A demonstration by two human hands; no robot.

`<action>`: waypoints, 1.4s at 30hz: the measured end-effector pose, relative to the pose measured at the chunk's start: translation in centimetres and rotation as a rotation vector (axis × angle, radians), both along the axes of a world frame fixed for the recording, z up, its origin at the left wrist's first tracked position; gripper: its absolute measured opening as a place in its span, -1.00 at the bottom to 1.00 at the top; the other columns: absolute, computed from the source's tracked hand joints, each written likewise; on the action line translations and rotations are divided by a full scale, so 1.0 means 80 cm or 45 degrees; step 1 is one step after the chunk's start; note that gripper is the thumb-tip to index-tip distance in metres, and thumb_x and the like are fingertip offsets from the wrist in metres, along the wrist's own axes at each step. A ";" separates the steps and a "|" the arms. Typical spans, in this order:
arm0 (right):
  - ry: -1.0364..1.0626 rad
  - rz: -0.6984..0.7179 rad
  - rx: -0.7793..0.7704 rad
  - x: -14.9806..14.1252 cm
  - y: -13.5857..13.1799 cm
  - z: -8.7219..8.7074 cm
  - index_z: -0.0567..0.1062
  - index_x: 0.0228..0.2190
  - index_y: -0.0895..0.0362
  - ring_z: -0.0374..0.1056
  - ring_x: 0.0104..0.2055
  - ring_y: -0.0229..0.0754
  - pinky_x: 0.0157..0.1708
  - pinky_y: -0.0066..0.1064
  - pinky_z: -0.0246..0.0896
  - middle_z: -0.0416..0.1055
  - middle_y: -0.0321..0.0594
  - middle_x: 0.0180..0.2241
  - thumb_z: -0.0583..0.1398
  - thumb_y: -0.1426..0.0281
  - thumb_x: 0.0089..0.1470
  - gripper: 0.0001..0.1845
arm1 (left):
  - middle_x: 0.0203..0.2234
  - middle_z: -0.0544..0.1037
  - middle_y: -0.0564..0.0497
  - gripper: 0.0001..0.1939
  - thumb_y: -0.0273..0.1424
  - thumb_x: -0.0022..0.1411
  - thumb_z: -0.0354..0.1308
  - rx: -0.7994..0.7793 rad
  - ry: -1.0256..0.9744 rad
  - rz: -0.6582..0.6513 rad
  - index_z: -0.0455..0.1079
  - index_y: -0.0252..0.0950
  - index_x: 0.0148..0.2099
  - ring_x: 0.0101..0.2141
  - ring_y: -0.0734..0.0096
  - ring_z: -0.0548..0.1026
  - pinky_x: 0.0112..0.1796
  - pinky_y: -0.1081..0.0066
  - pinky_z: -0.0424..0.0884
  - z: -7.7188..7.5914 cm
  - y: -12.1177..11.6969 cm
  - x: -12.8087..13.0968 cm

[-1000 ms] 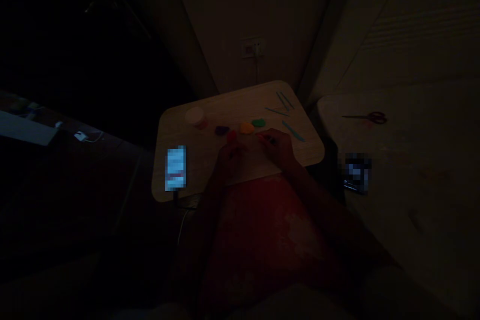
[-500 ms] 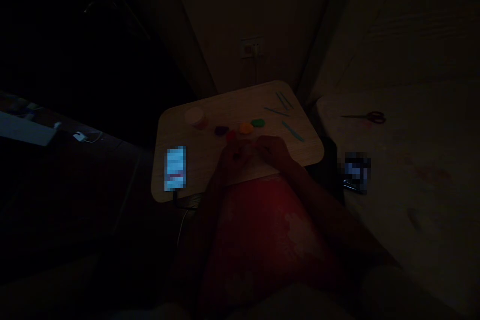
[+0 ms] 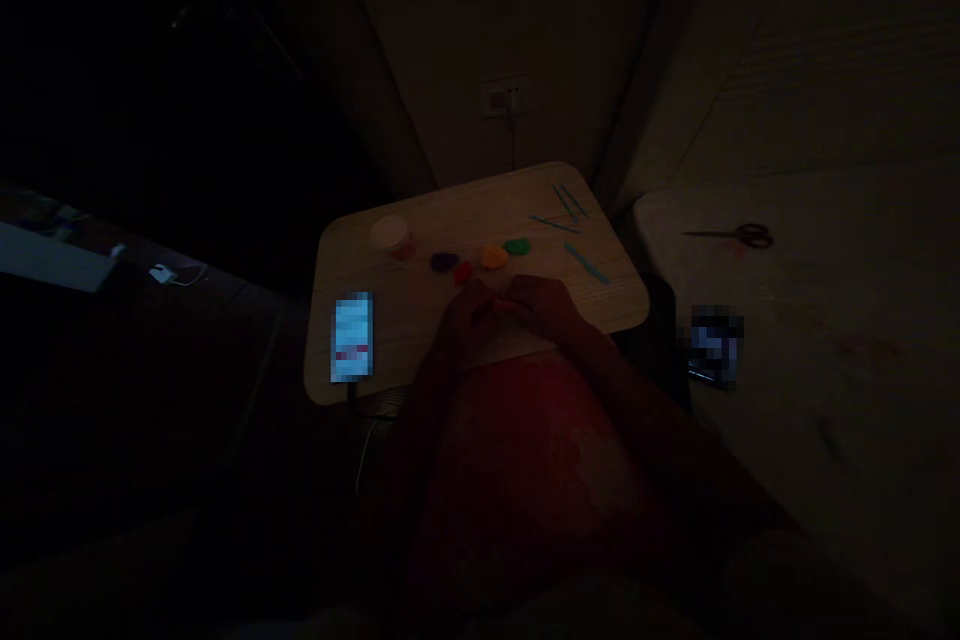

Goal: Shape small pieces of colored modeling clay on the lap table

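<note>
In dim light my left hand and my right hand meet over the near edge of a small wooden table. The fingers of both are curled in and touch at the tips. What they pinch, if anything, is too dark and small to make out. Just beyond them lie soft-looking lumps, perhaps modelling clay: a red lump, a dark purple lump, an orange lump and a green lump. The red one sits closest to my left hand.
A lidded tub stands at the back left, a lit phone at the front left. Several thin blue-green sticks, including a wider blue-green tool, lie right. Scissors rest on a pale surface beyond the table.
My fingers have drawn closer together, and my left hand has shifted slightly toward the right one. More of the red lump shows. The things on the table lie where they were.
</note>
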State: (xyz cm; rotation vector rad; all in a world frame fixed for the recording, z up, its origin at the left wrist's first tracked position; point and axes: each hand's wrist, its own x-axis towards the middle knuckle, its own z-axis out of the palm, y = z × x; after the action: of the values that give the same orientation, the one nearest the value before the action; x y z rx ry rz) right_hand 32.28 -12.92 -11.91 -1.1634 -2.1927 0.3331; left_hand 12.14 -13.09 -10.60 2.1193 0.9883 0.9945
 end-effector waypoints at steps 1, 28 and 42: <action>0.006 0.000 -0.004 0.000 0.000 0.001 0.57 -0.42 0.13 0.37 -0.32 -0.17 -0.32 -0.34 0.07 0.49 -0.14 -0.36 0.05 0.00 0.39 -0.42 | -0.38 0.45 -0.01 -0.62 -0.07 0.46 0.05 -0.046 -0.046 0.008 0.43 -0.26 -0.25 -0.31 0.31 0.39 -0.22 0.30 0.36 0.000 0.000 -0.001; 0.086 -0.086 0.134 -0.002 -0.005 -0.001 0.65 -0.07 0.02 0.41 -0.25 -0.17 -0.34 -0.38 0.20 0.48 -0.14 -0.19 0.23 0.27 0.28 -0.75 | -0.09 0.56 -0.12 -0.56 0.03 0.43 0.05 -0.402 -0.260 -0.226 0.49 -0.23 -0.11 -0.03 0.13 0.52 0.07 0.11 0.46 -0.006 -0.002 0.005; 0.590 -0.323 0.084 0.000 -0.003 0.008 0.45 -0.17 0.04 0.36 -0.26 -0.11 -0.29 -0.26 0.29 0.42 -0.14 -0.25 0.04 0.04 0.39 -0.63 | -0.62 0.22 0.09 -0.40 0.10 0.37 0.05 -0.556 -0.575 0.139 0.16 -0.23 -0.54 -0.56 0.49 0.23 -0.49 0.38 0.25 -0.025 0.010 -0.003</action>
State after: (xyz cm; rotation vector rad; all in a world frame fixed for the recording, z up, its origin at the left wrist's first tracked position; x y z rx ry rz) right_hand 32.31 -13.13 -11.23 -1.1753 -1.6268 0.3745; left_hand 11.90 -12.27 -12.57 1.4180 0.9854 1.1248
